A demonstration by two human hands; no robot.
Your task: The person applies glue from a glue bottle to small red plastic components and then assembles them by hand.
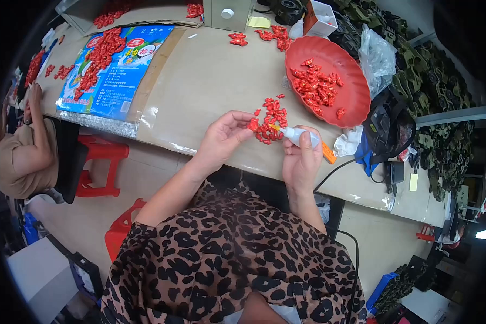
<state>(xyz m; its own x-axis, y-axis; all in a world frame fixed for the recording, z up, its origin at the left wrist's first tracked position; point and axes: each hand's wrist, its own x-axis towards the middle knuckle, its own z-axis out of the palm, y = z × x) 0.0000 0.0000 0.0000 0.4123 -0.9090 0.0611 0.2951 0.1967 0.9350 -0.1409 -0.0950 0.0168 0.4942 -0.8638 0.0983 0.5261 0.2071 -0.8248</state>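
My left hand (225,136) pinches a small red piece (252,125) between thumb and fingertips. In my right hand (303,159) is a small white squeeze bottle (301,136) with a yellowish nozzle, its tip pointing left toward the red piece. Whether the tip touches the piece I cannot tell. Beneath and beyond the nozzle, a loose pile of small red pieces (275,114) lies on the table (200,81). A large red scalloped bowl (356,89) stands just beyond to the right, with many more red pieces inside.
A blue printed sheet (113,92) with red pieces on it lies at the left. Near it sits another person (32,154). A clear plastic bag (377,59), a black mesh bag (389,124) and an orange tool (328,153) are at the right. Red stools (103,164) stand below the table edge.
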